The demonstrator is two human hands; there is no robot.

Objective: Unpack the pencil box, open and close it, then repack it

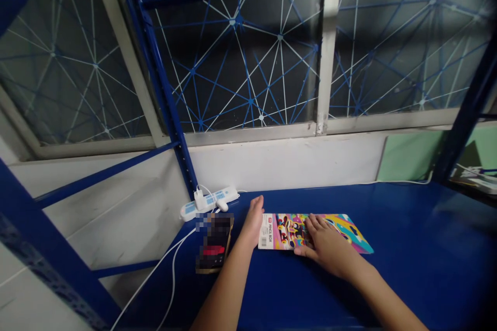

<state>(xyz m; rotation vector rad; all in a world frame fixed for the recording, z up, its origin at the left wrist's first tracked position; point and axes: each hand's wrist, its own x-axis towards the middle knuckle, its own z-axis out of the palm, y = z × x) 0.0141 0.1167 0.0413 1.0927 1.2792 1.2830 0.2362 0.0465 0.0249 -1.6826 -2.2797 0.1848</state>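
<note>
Flat rectangular multicoloured pencil box (286, 230), lower centre: smooth printed surface, slight gloss; card or plastic, cannot tell. Broad blue tabletop (399, 269), bottom of frame: smooth, painted-looking, soft sheen. Long white power strip (210, 200), lower left of centre: smooth plastic. Perforated blue upright post (163, 85), upper left: painted metal. Line-patterned dark window pane (233, 72), upper centre: smooth glass.

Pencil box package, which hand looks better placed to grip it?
Probably the right hand: it lies spread over the pencil box package, its thumb at the near edge. The left hand stands on edge at the package's left end.
</note>
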